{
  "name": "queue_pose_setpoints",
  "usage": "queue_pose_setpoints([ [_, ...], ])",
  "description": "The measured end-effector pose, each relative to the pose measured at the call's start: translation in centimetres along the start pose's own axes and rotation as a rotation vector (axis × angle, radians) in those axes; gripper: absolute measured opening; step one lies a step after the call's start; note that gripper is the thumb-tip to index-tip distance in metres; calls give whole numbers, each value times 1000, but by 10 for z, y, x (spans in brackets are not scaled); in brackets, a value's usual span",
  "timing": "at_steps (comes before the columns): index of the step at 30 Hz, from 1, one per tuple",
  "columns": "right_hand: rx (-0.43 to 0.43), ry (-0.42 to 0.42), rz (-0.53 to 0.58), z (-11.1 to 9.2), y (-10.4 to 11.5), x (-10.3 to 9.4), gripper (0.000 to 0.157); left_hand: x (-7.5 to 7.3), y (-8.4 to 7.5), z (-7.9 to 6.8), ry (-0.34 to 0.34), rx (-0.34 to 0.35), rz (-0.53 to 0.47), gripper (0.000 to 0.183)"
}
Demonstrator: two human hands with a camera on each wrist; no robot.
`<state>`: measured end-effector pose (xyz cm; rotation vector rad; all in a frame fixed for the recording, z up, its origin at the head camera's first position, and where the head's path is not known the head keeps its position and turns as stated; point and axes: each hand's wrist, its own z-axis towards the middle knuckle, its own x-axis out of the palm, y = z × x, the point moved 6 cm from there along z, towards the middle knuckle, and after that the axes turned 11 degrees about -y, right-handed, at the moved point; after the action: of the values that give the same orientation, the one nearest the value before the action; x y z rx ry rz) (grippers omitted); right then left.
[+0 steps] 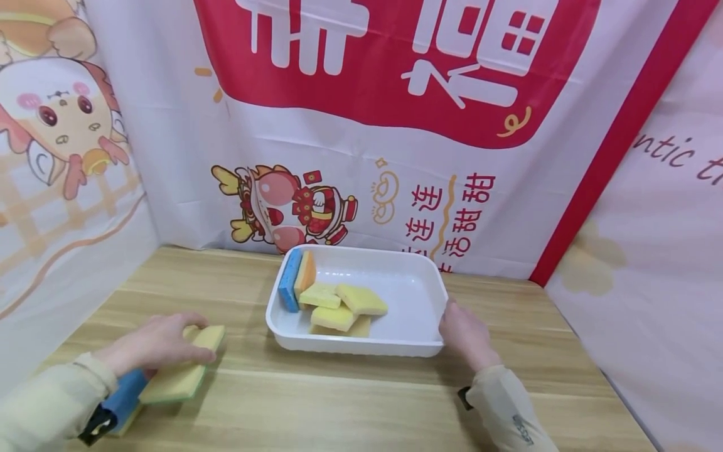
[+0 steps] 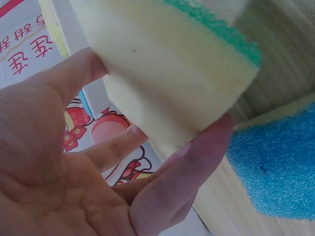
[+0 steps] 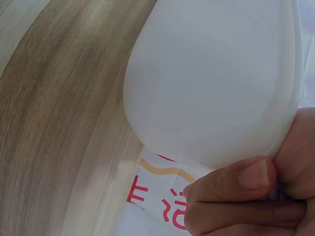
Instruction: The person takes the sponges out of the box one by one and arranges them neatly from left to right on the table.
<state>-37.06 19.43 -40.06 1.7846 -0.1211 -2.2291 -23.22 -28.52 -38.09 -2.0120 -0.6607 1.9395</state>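
Observation:
In the head view my left hand (image 1: 160, 344) pinches a pale yellow sponge (image 1: 175, 382) with a green scouring layer, tilted at the table's left side. The left wrist view shows this sponge (image 2: 157, 69) between thumb and fingers. Beneath my left wrist lies a blue-topped sponge (image 1: 125, 398), partly hidden by the sleeve. My right hand (image 1: 467, 333) grips the right end of a white tray (image 1: 412, 301) at its rim; in the right wrist view its fingers curl at the tray's edge.
Inside the tray, a blue sponge (image 1: 290, 280) and an orange sponge (image 1: 305, 274) stand on edge at the left end. Several yellow sponges (image 1: 361, 300) lie beside them, some overlapping. Behind the wooden table (image 1: 316, 402) hangs a printed cloth (image 1: 350, 138).

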Motion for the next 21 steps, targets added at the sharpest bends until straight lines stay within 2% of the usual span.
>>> queue_pose_setpoints([
  [11, -14, -16, -13, -1, 0, -2, 34, 5, 4, 1, 19, -5, 13, 85],
  [21, -5, -15, -14, -1, 0, -2, 35, 14, 8, -6, 32, 58, 67, 82],
])
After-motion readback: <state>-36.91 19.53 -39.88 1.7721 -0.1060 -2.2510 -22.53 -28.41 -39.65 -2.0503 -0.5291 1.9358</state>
